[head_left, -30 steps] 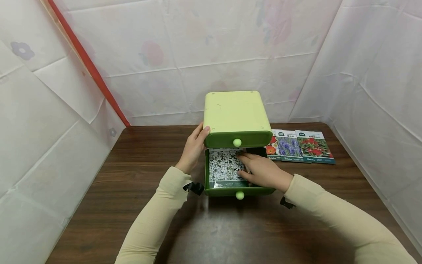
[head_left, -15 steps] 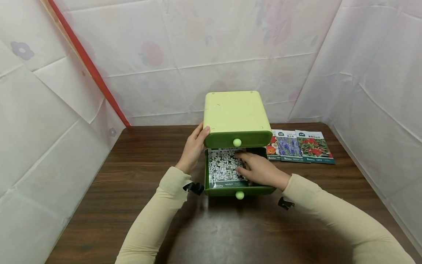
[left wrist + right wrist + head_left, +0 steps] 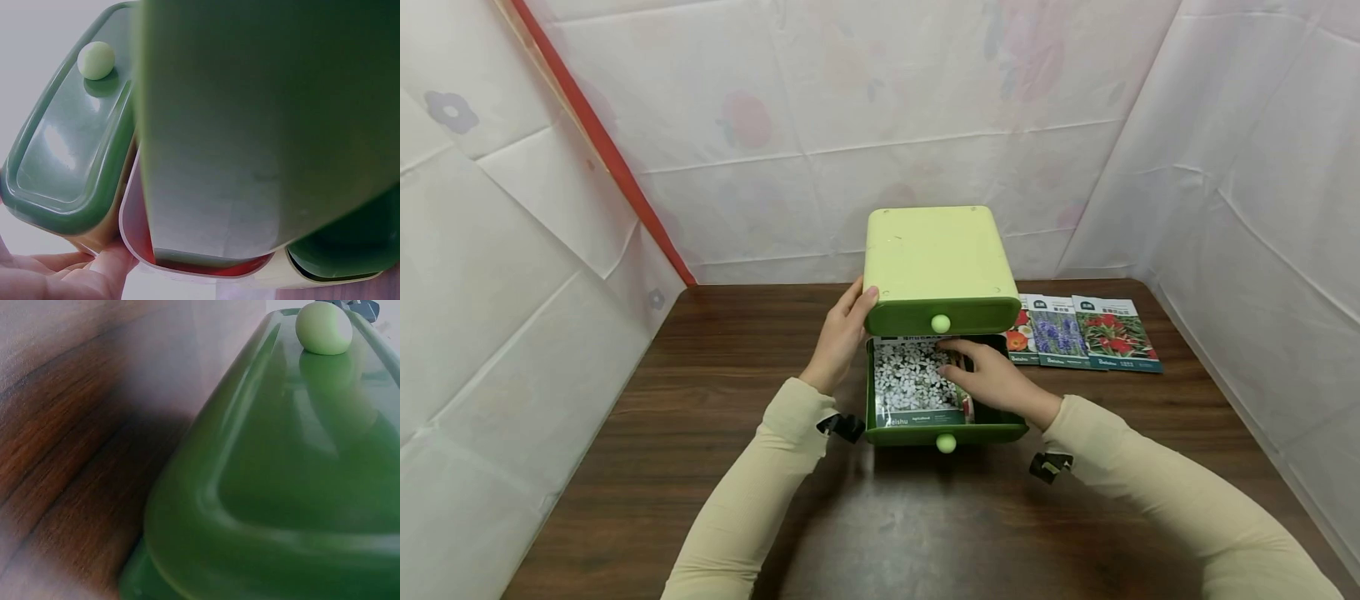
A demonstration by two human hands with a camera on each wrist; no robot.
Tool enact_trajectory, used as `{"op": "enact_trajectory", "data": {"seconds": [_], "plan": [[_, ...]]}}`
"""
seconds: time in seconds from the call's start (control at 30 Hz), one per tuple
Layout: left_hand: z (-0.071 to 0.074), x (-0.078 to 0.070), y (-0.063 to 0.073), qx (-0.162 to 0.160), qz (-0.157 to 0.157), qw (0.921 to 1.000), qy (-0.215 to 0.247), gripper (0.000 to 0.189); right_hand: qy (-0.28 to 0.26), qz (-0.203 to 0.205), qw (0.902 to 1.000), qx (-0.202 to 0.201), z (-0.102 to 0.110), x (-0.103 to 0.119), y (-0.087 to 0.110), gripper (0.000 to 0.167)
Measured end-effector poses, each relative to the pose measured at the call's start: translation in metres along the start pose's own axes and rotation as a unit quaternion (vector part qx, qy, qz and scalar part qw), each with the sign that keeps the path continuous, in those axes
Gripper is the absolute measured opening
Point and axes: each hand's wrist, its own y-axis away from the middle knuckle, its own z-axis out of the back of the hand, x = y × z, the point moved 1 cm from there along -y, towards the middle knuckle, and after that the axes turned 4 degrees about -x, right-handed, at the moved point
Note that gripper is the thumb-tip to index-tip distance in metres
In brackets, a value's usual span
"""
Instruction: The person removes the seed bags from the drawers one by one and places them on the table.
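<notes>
A two-tier cabinet (image 3: 936, 250) has a pale green shell and dark green drawers with round knobs. Its lower drawer (image 3: 906, 436) is pulled out and holds a seed packet (image 3: 913, 375) picturing white flowers. Along the right edge of that packet shows a strip of another, reddish packet (image 3: 967, 410). My left hand (image 3: 841, 333) rests against the cabinet's left side, thumb near the upper front corner. My right hand (image 3: 992, 379) reaches over the drawer's right part, its bent fingers and thumb at the white-flower packet's upper right. The right wrist view shows only the drawer front (image 3: 300, 475) and tabletop.
Three more seed packets lie overlapping on the brown wooden table (image 3: 737, 350) right of the cabinet: one with red and orange flowers (image 3: 1021, 337), one purple (image 3: 1057, 333), one red (image 3: 1117, 333). Patterned white sheets (image 3: 775, 125) hang at the back and sides.
My right hand has drawn back slightly to the right and bent its fingers more, uncovering more of the packet's right edge. My left hand and the cabinet have stayed in place.
</notes>
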Motion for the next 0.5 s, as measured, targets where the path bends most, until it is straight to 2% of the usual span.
{"op": "enact_trajectory", "data": {"seconds": [0.23, 0.5], "plan": [[-0.0001, 0.0, 0.0005, 0.001, 0.0, 1.0, 0.004, 0.064, 0.02, 0.004, 0.9998, 0.002, -0.0033, -0.0001, 0.0011, 0.053], [-0.0005, -0.0002, 0.0007, -0.002, 0.003, 1.0, 0.006, 0.063, -0.024, 0.001, 0.9997, -0.01, -0.0023, -0.0007, 0.0005, 0.05]]}}
